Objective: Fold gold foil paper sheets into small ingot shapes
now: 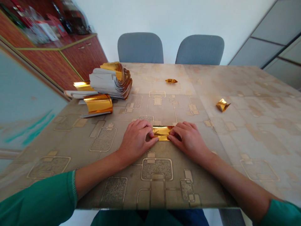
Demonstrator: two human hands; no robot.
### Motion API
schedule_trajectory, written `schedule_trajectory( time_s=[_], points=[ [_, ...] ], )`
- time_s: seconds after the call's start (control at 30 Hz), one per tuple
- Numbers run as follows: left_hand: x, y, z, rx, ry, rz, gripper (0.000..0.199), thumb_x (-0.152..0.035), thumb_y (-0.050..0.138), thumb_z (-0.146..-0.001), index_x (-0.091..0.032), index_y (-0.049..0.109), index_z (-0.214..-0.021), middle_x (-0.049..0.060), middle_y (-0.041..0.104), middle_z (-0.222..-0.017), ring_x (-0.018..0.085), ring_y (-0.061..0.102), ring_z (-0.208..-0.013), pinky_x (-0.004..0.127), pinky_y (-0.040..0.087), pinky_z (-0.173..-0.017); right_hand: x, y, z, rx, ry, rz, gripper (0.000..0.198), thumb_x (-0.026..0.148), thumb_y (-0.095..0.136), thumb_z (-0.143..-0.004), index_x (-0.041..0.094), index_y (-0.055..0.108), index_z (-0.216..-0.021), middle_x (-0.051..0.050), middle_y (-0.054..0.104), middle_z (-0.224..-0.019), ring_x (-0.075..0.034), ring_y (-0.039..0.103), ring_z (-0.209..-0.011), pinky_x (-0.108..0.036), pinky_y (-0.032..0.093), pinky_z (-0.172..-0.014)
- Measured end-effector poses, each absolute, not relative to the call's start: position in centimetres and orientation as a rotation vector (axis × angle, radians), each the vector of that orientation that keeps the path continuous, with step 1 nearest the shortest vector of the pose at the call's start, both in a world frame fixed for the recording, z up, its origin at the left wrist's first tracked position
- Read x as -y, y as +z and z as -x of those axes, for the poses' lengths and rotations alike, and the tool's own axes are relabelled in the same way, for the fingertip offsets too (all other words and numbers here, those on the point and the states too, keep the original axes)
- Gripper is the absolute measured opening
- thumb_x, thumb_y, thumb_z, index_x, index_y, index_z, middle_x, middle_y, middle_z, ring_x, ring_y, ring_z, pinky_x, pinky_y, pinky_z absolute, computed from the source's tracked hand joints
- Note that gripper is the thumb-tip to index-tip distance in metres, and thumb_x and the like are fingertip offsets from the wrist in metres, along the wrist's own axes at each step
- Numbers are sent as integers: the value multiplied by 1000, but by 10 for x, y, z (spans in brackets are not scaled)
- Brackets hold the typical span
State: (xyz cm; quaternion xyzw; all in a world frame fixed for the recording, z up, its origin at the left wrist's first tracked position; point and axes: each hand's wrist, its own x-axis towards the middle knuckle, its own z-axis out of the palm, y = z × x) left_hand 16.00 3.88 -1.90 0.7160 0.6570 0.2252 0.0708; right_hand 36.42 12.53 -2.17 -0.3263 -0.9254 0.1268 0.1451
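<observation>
The patterned table (254, 138) fills most of the view, its left and right edges running out of frame. Behind it at left stands a wooden cabinet (47, 64), cut off by the border; the items on its top are too blurred to make out. 2 grey chairs (140, 48) show only their backrests, the table hiding the rest. Green sleeves (44, 196) are cropped at the lower corners. The stack of gold-and-white sheets (105, 81) lies at far left, its overlapping layers hard to count. The left hand (137, 138) and right hand (187, 138) stand slightly apart, each pinching 1 end of a folded gold strip (162, 130) on the table between them; their fingers cover both ends. Farther off sit 2 small gold folded pieces (222, 105), well apart, their undersides hidden.
</observation>
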Motion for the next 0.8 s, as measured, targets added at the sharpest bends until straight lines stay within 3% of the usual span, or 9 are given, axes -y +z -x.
schedule_trajectory(
  time_s=[0.23, 0.63, 0.8],
  points=[
    [-38, -20, -157, -1931, 704, -2174, 15, -27, 67, -86, -18, 64, -75, 3, 64, -95, 21, 55, -91, 38, 41, -83, -127, -22, -365, 2690, 353, 907, 17, 29, 61, -92, 20, 62, -77, -2, 66, -84, -19, 55, -82, -33, 32, -80],
    [-40, -21, -159, -2002, 638, -2207, 17, -26, 71, -82, -18, 60, -71, 3, 63, -90, 22, 55, -88, 38, 42, -81, -127, -19, -363, 2719, 324, 907, 16, 27, 61, -91, 20, 62, -78, -1, 65, -82, -18, 54, -81, -33, 31, -79],
    [-37, -22, -157, -1993, 624, -2425, 13, -32, 66, -89, -18, 64, -89, 5, 64, -96, 24, 55, -93, 42, 45, -89, -128, -19, -362, 2726, 279, 906, 17, 27, 64, -89, 20, 60, -74, 0, 64, -79, -18, 52, -79, -32, 30, -77]
  ],
)
